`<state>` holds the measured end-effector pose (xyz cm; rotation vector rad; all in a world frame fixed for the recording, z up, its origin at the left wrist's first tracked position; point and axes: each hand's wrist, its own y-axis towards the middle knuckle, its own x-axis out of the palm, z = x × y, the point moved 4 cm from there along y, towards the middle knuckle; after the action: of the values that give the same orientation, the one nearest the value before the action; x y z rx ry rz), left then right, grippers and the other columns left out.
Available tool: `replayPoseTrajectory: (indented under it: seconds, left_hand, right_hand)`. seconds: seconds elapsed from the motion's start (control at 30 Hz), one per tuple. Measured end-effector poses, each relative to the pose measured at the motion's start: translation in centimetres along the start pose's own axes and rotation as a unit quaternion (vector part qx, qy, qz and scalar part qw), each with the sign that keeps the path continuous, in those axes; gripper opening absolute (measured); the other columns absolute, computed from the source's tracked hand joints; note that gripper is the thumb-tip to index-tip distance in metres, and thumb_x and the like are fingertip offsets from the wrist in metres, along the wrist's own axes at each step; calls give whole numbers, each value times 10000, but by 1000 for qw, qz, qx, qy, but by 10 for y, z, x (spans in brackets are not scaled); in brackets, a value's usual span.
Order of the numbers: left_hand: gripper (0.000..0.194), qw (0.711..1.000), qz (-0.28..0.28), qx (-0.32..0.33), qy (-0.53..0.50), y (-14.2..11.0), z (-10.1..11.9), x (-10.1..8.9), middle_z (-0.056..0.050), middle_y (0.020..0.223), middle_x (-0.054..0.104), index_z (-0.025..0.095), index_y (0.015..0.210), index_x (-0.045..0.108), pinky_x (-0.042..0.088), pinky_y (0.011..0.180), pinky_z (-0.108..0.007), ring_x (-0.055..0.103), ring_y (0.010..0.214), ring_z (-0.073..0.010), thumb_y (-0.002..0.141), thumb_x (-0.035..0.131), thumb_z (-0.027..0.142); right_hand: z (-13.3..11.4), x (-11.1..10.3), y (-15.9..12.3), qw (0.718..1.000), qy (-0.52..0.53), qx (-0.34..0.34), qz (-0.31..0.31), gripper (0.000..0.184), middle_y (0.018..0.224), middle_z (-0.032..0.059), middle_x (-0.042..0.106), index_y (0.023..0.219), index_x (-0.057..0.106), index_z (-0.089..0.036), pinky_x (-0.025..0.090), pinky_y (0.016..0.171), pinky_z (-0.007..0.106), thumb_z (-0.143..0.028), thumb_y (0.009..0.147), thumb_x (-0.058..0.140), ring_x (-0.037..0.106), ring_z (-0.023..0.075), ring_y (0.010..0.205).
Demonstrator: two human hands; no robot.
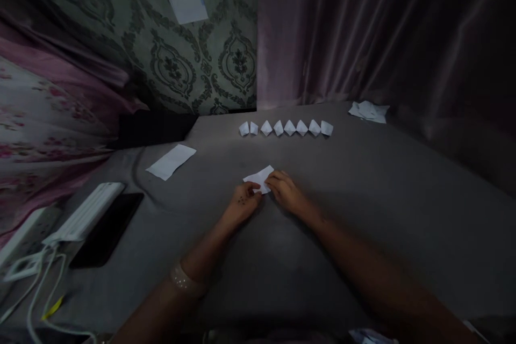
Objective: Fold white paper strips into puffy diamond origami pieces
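A small white sheet of paper (258, 177) lies between my hands at the middle of the grey cloth. My left hand (244, 199) grips its lower left edge, with the thumb and fingers closed on it. At the right edge my right hand (284, 188) pinches the same paper, its fingertips bent together over the corner. Part of the paper is hidden under my fingers. Beyond my hands stands a row of several small folded paper shapes (289, 128), white and pointed.
A white paper strip (171, 162) lies left of my hands. Farther left are a dark phone (107, 231), a white power bank (86, 212), a power strip (30, 231) and cables (36, 293). Crumpled paper (368, 112) rests at the back right, near the curtain (322, 32).
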<state>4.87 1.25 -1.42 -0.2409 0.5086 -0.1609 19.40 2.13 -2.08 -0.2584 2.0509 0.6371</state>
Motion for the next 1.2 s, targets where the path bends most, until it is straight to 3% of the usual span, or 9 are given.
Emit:
replayPoseTrajectory:
  seconds: [0.13, 0.2, 0.33, 0.43, 0.53, 0.67, 0.87, 1.07, 1.2]
  left_hand:
    - [384, 983, -14, 108, 147, -8, 5, -4, -12, 748, 595, 118, 1132, 621, 456, 668, -261, 570, 684, -142, 753, 574, 86]
    - [354, 958, 5, 180, 222, -13, 9, -7, -60, 877, 601, 137, 1134, 640, 465, 763, -305, 582, 814, -179, 795, 546, 96]
    - [246, 885, 52, 292, 358, -15, 18, -11, -127, 1074, 572, 181, 1027, 704, 432, 856, -401, 520, 1008, -262, 897, 496, 187]
    - [241, 864, 12, 338, 373, -5, 20, -13, -103, 1125, 611, 199, 979, 708, 398, 887, -419, 519, 1056, -270, 937, 478, 255]
    - [229, 884, -51, 335, 322, 9, 20, -15, -63, 1020, 669, 202, 957, 693, 392, 899, -371, 579, 1006, -224, 946, 474, 271]
    - [218, 925, -96, 277, 243, 26, 20, -18, -54, 941, 685, 197, 913, 686, 430, 818, -290, 612, 912, -193, 927, 489, 291]
    - [207, 953, -76, 212, 202, 38, 14, -17, -40, 851, 678, 179, 884, 672, 421, 708, -276, 597, 780, -179, 894, 516, 314]
    - [171, 970, -49, 172, 163, 42, 8, -15, -36, 850, 667, 161, 927, 660, 427, 718, -277, 596, 777, -175, 834, 594, 288]
    - [198, 976, -24, 149, 155, 42, 6, -15, -38, 869, 661, 166, 968, 649, 441, 739, -284, 597, 807, -181, 805, 633, 277]
  right_hand:
    - [-2, -8, -14, 999, 10, -33, -13, 363, 1216, 119, 636, 1129, 667, -182, 447, 984, 400, -45, 874, 447, 555, 225, 1136]
    - [-5, -12, -19, 998, 5, -41, -37, 399, 1281, 132, 603, 1172, 650, -156, 445, 1001, 394, -28, 865, 429, 533, 231, 1187]
    - [-14, -21, -21, 995, -18, -46, -86, 413, 1249, 116, 606, 1173, 653, -175, 485, 934, 375, -30, 853, 435, 567, 231, 1107]
    - [-17, -25, -19, 992, -19, -52, -115, 397, 1206, 111, 630, 1129, 670, -169, 482, 937, 373, -21, 827, 457, 581, 235, 1088]
    - [-14, -25, -19, 992, -6, -40, -120, 374, 1186, 104, 647, 1089, 683, -174, 482, 945, 383, -35, 832, 449, 594, 238, 1092]
    - [-8, -26, -20, 995, 31, -39, -89, 356, 1188, 83, 660, 1071, 691, -199, 477, 960, 397, -70, 849, 445, 602, 234, 1105]
    - [-2, -26, -21, 995, 75, -28, -60, 338, 1199, 113, 659, 1086, 683, -161, 474, 965, 389, -81, 853, 452, 604, 227, 1110]
    - [-1, -30, -18, 990, 105, -5, -90, 494, 1146, 61, 671, 1213, 612, -217, 475, 932, 354, -1, 807, 432, 605, 196, 1055]
    - [-5, -30, -17, 991, 78, -28, -108, 561, 1203, 55, 634, 1275, 578, -248, 466, 932, 376, 10, 807, 409, 571, 205, 1079]
